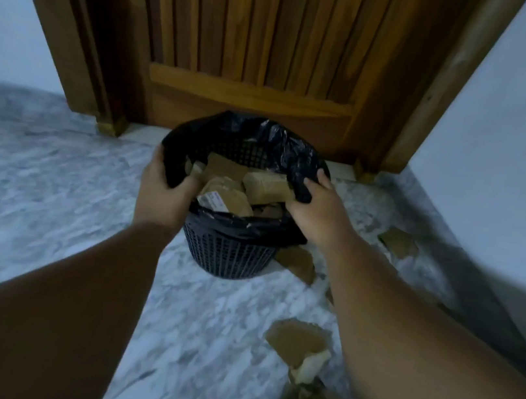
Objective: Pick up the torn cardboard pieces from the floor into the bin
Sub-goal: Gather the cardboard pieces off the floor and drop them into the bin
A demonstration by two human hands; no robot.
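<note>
Both hands' grip (164, 191) (316, 207), crinkled black liner (264, 134)

White label (213, 199) on cardboard — txt unreadable, blurred

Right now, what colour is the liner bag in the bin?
Black, glossy plastic: the liner bag drapes over the dark mesh bin, clearest in the head view.

I see a slatted wooden door (244, 42) set between pale walls (523, 118), above a grey-white marbled floor (37, 172) in dim light.
</note>
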